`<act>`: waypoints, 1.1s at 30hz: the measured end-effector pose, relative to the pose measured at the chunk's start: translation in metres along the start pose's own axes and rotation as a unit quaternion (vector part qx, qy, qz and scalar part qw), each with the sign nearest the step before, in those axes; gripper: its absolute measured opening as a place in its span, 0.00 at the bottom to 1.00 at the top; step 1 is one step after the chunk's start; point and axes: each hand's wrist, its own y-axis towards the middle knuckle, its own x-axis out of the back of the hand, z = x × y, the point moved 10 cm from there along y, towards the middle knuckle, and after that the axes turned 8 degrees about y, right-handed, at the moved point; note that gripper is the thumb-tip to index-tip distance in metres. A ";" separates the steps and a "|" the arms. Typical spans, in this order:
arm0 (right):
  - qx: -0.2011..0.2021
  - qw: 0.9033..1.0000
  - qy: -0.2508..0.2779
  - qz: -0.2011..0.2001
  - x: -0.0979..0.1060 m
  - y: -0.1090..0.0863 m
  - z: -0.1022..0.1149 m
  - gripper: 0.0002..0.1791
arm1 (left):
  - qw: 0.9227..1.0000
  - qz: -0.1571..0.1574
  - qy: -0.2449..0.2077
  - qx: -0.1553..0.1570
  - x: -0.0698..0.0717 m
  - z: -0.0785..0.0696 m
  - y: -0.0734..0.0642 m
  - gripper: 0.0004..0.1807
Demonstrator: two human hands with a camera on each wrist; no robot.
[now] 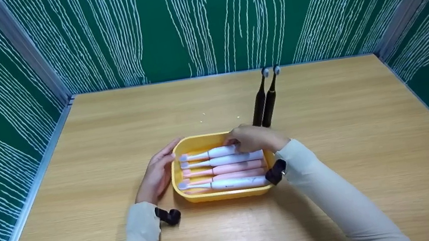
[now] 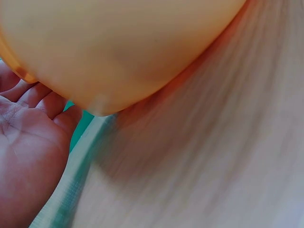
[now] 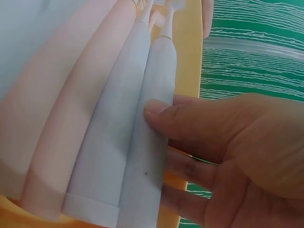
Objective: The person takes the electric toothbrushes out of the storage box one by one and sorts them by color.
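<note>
The yellow rounded plastic basket sits on the wood-grain table, the left hand relaxed against its left end. Only the right wrist view clearly shows the right hand pinching the slim white toothbrush along the basket's far side; the head view hides its handle end. A thin gold ring circles its neck.

The tray sits on the table. Inside it, at least five electric toothbrushes lie side by side, heads left, handles right. The left hand is against the tray's left end; the right hand is over its far right corner, at the farthest toothbrush. Two more toothbrushes are behind that corner, before the back panel.
</note>
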 end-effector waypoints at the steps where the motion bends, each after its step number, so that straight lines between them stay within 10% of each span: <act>1: -0.002 1.000 0.002 0.000 0.000 0.000 0.000 0.19 | 1.000 0.000 0.000 -0.001 0.000 0.000 0.000 0.28; 33: 0.052 0.995 0.029 -0.074 0.022 -0.015 0.005 0.17 | 1.000 0.005 -0.013 0.008 -0.001 0.001 -0.001 0.28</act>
